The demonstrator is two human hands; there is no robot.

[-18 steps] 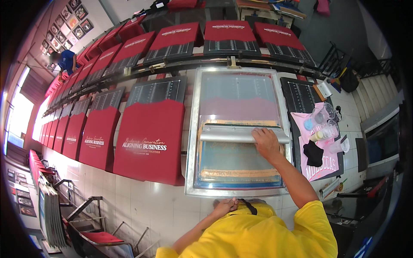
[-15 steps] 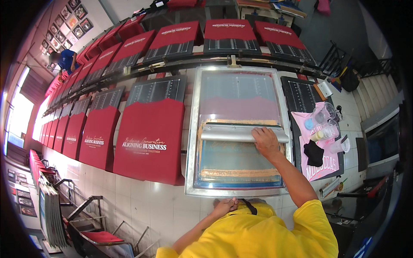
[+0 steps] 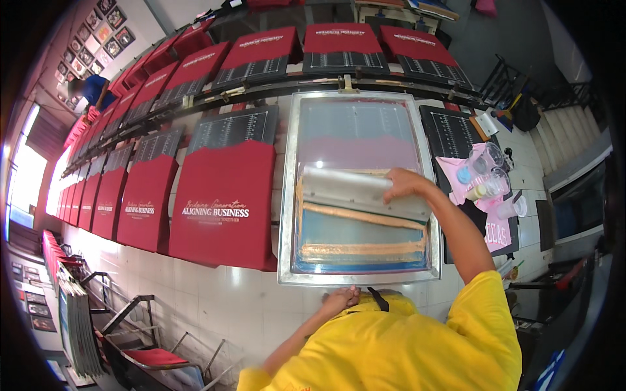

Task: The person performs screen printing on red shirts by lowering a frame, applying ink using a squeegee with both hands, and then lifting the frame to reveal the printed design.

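My right hand (image 3: 403, 185) grips the right part of a long squeegee (image 3: 355, 192) with a silver metal handle. The squeegee is tilted over the printing screen, its right end lower than its left. A streak of gold-orange ink lies along its lower edge. The screen's metal frame (image 3: 358, 279) surrounds translucent mesh with a blue area, and a gold ink band (image 3: 358, 250) crosses near the front. Through the mesh, a red shirt on a dark board shows faintly. At my waist, just off the frame's front edge, my left hand (image 3: 342, 298) is closed; what it holds, if anything, is hidden.
Red printed shirts (image 3: 222, 189) lie on boards in rows to the left and behind. To the right, a dark board carries a pink cloth (image 3: 499, 231) and clear plastic cups (image 3: 486, 158). A co-worker in blue (image 3: 96, 90) stands far left. A red-seated chair (image 3: 153, 357) is lower left.
The squeegee has turned from nearly level to a slant, its broad metal side now showing. My right hand has shifted slightly up. My arm now covers the black cloth on the right.
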